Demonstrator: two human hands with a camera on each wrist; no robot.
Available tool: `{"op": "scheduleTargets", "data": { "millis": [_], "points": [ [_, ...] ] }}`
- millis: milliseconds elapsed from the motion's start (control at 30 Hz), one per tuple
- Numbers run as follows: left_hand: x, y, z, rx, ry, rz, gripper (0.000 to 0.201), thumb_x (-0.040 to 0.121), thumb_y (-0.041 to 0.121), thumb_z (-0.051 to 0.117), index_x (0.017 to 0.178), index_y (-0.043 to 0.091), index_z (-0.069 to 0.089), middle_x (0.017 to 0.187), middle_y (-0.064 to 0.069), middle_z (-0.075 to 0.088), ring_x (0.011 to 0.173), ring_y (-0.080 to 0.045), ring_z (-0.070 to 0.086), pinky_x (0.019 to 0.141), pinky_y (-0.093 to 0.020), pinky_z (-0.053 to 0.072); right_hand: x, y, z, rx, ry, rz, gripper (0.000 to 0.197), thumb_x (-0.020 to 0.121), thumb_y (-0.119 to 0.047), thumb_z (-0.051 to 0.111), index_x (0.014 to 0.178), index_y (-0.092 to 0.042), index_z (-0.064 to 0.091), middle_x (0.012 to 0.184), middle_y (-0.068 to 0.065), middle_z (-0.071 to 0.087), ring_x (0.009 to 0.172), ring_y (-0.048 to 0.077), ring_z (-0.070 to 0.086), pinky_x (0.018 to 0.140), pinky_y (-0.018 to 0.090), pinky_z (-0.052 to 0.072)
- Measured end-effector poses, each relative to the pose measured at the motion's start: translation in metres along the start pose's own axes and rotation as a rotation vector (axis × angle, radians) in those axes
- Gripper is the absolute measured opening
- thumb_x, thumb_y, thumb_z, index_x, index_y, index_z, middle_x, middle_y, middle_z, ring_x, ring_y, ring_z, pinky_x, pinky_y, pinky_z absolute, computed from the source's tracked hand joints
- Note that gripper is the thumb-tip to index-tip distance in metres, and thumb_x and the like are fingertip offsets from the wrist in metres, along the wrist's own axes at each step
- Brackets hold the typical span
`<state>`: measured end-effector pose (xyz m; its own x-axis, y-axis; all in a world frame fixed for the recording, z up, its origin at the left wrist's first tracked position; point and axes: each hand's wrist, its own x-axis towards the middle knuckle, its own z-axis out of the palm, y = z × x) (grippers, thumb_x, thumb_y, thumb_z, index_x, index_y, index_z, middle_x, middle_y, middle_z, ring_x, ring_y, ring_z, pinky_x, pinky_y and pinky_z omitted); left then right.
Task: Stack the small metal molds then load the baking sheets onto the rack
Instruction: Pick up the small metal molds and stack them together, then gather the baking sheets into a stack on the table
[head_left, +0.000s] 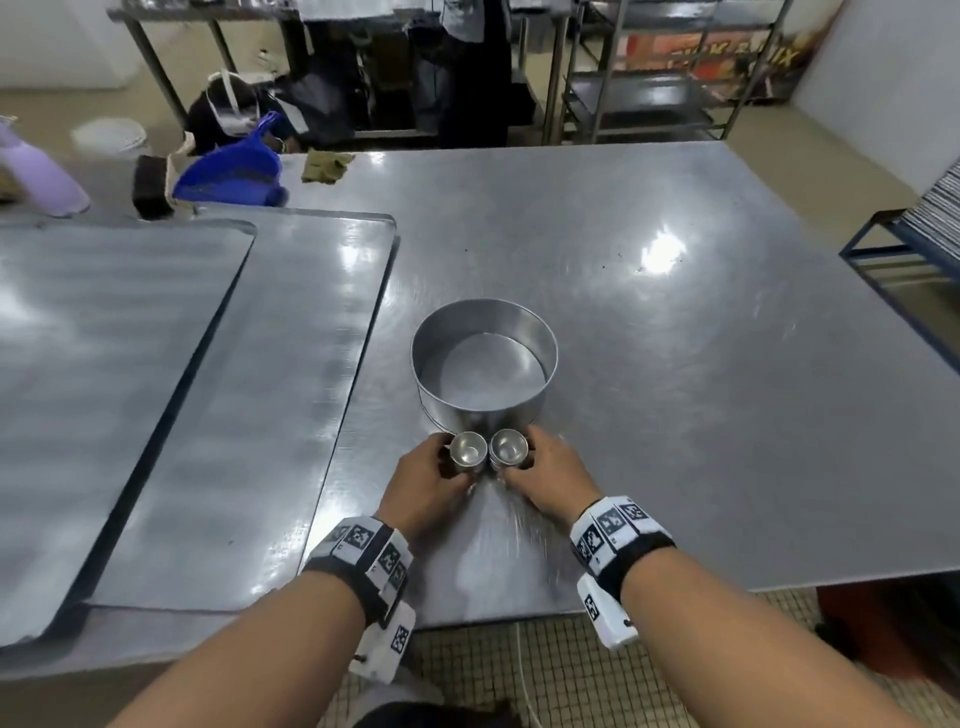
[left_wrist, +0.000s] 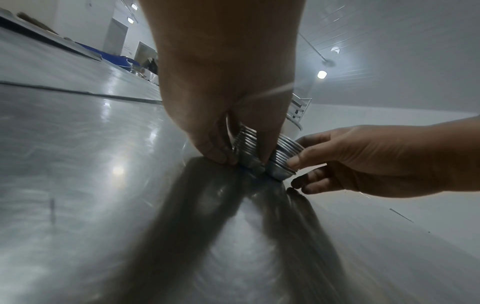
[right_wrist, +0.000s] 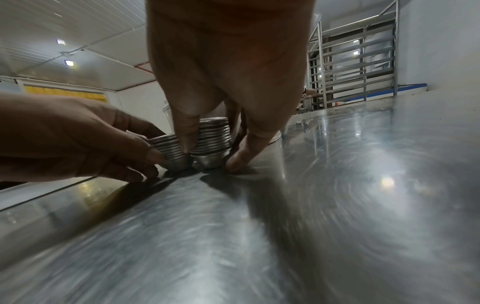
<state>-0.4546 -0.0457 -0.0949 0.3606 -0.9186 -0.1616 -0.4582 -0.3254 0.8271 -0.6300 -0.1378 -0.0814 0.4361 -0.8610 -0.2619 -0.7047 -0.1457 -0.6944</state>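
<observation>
Two short stacks of small metal molds stand side by side on the steel table (head_left: 675, 364), just in front of a round cake pan (head_left: 483, 358). My left hand (head_left: 441, 467) pinches the left stack (head_left: 468, 450) between thumb and fingers, seen close in the left wrist view as the left stack (left_wrist: 248, 144). My right hand (head_left: 531, 465) grips the right stack (head_left: 509, 446), the nearer right stack (right_wrist: 214, 135) in the right wrist view. Both stacks touch the table and each other. Two large baking sheets (head_left: 311, 364) lie overlapped on the left.
A tall metal rack (right_wrist: 358, 61) stands beyond the table's far right. A blue frame (head_left: 904, 234) holding stacked sheets sits at the right edge. A blue dustpan (head_left: 234, 174), a brush, a cloth (head_left: 324, 166) and a purple bottle (head_left: 36, 171) lie along the far left.
</observation>
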Motion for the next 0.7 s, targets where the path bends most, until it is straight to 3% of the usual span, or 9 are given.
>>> {"op": "scheduleTargets", "data": {
  "millis": [67,167,200,333,533,700],
  "points": [
    [0.001,-0.002,-0.003,0.036,-0.017,-0.005,0.041,0.079,0.020,0.085,0.110,0.032,0.061,0.096,0.008,0.070,0.086,0.001,0.067,0.073,-0.009,0.047,-0.001,0.000,0.000,0.009,-0.002,0.008,0.055,0.059,-0.049,0.071,0.107,-0.026,0.059,0.105,0.000,0.069,0.099,0.023,0.065,0.085,0.038,0.054],
    [0.000,-0.008,-0.013,0.074,-0.034,-0.064,0.053,0.082,0.027,0.083,0.129,0.022,0.059,0.106,-0.001,0.069,0.091,-0.016,0.069,0.083,-0.026,0.054,-0.007,-0.005,-0.001,-0.001,0.104,0.003,0.059,0.064,-0.056,0.072,0.114,-0.029,0.060,0.111,-0.004,0.067,0.101,0.018,0.064,0.088,0.037,0.052],
    [-0.001,-0.010,-0.017,0.083,-0.033,-0.079,0.054,0.083,0.029,0.082,0.131,0.020,0.059,0.107,-0.001,0.068,0.093,-0.017,0.069,0.083,-0.026,0.053,-0.010,-0.009,-0.002,-0.011,0.158,-0.011,0.057,0.068,-0.058,0.071,0.115,-0.027,0.062,0.111,-0.005,0.066,0.100,0.017,0.063,0.088,0.036,0.052],
    [-0.009,-0.028,-0.046,0.104,-0.004,-0.087,0.042,0.087,0.036,0.078,0.124,0.021,0.063,0.105,0.002,0.069,0.091,-0.012,0.068,0.075,-0.019,0.048,-0.010,-0.041,0.006,-0.089,0.293,-0.096,0.048,0.074,-0.060,0.070,0.108,-0.026,0.064,0.108,-0.005,0.065,0.096,0.019,0.064,0.083,0.035,0.052],
    [-0.025,-0.059,-0.123,0.111,0.021,-0.085,0.035,0.088,0.040,0.075,0.117,0.021,0.068,0.102,0.006,0.070,0.089,-0.007,0.067,0.081,-0.024,0.053,-0.006,-0.103,0.035,-0.290,0.402,-0.085,0.037,0.087,-0.052,0.064,0.108,-0.022,0.066,0.113,0.002,0.063,0.095,0.031,0.066,0.077,0.037,0.048],
    [-0.045,-0.100,-0.217,0.091,0.054,-0.096,0.034,0.089,0.044,0.073,0.116,0.023,0.068,0.101,0.007,0.071,0.093,-0.010,0.068,0.082,-0.031,0.058,0.007,-0.186,0.110,-0.205,0.303,-0.185,0.028,0.090,-0.045,0.060,0.102,-0.020,0.066,0.104,0.001,0.067,0.095,0.024,0.063,0.081,0.036,0.048]
  ]
}}
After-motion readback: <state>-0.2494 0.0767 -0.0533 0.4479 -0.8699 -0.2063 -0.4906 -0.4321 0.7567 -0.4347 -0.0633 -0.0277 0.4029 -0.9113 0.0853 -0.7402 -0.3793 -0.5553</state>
